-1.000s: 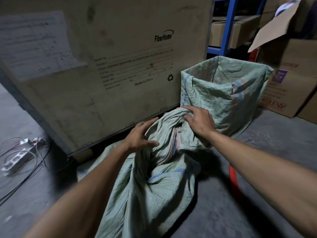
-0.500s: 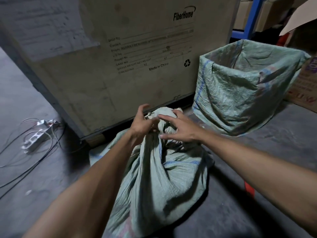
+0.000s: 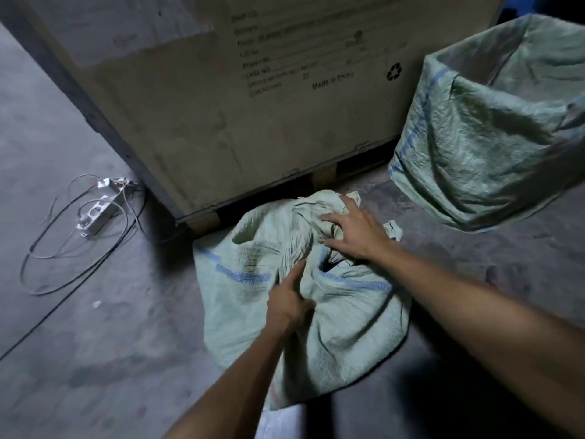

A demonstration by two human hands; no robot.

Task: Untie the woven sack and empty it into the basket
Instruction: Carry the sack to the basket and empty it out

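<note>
A pale green woven sack (image 3: 348, 324) with blue stripes lies slumped on the concrete floor in front of me. Its bunched, twisted neck (image 3: 300, 229) points toward the big crate. My left hand (image 3: 289, 301) pinches a fold of the sack just below the neck. Over the top of the neck lies my right hand (image 3: 354, 232), fingers spread and pressing on the gathered cloth. No tie is visible. The basket (image 3: 474, 147), lined with another green woven sack and open at the top, stands at the right, apart from the sack.
A large wooden crate (image 3: 253, 106) with printed shipping text stands right behind the sack. A white power strip (image 3: 98, 213) with loose cables (image 3: 79, 264) lies on the floor at the left. Grey concrete floor (image 3: 95, 359) surrounds everything.
The sack has sunk lower to the floor. My left hand slid from the top of the neck down onto the sack's body. My right hand moved onto the neck top.
</note>
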